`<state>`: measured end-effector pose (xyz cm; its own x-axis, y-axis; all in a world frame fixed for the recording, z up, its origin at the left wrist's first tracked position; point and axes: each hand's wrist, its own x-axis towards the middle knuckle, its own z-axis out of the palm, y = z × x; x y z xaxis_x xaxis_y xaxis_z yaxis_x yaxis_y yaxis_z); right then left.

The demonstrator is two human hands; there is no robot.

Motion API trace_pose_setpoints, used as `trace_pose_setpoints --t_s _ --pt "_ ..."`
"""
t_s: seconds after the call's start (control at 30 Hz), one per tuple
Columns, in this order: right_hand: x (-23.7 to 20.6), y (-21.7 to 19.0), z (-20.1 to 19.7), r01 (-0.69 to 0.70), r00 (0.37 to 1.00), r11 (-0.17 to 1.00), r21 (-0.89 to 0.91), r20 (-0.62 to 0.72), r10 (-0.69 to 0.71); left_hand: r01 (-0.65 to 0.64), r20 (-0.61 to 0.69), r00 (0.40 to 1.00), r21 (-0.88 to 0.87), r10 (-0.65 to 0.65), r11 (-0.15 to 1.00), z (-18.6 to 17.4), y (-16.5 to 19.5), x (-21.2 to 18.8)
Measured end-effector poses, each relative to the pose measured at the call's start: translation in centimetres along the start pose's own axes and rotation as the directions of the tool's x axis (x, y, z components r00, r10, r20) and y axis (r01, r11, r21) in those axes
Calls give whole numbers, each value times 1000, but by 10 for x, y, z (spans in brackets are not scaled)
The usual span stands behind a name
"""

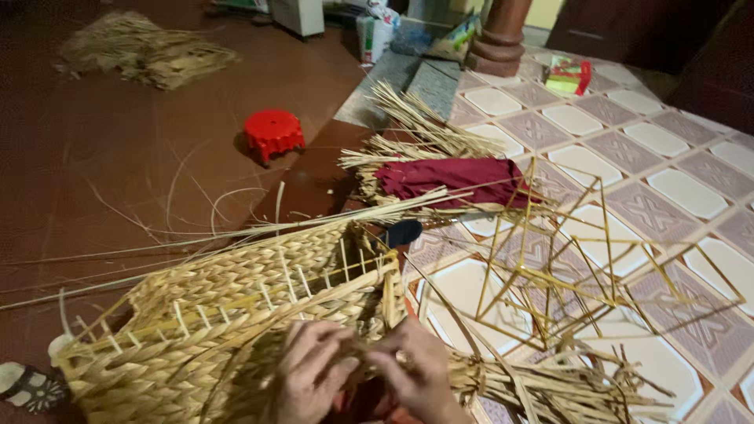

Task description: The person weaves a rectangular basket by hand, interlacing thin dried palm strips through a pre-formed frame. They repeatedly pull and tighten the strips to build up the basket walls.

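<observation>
A half-woven straw basket (236,314) on a wire frame lies on its side at the bottom left. My left hand (310,369) and my right hand (412,369) meet at its near edge, both pinching a dried straw strand (363,355) against the weave. A bundle of loose strands (550,385) trails to the right from under my right hand. Long thin strands stretch left across the floor from the basket.
Bare yellow wire frames (565,267) stand right of the basket on patterned tiles. Behind lie a straw bundle with a maroon cloth (448,177), a red plastic stool (273,133), a straw pile (145,51) far left, a wooden pillar base (499,39), a sandal (27,385).
</observation>
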<state>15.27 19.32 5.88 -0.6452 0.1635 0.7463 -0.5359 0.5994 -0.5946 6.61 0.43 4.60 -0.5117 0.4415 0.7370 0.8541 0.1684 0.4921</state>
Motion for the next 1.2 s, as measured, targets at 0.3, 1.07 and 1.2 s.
trace_pose_setpoints --t_s 0.3,1.07,1.2 --pt "47 16 -23 72 997 987 -142 20 -70 627 -27 577 -625 -816 464 -90 -1 30" --pt "72 65 0 46 999 982 -181 25 -43 -135 -58 987 225 151 965 48 -49 73" --pt "65 62 -2 34 999 990 -134 23 -31 -173 26 985 186 171 967 68 -57 76"
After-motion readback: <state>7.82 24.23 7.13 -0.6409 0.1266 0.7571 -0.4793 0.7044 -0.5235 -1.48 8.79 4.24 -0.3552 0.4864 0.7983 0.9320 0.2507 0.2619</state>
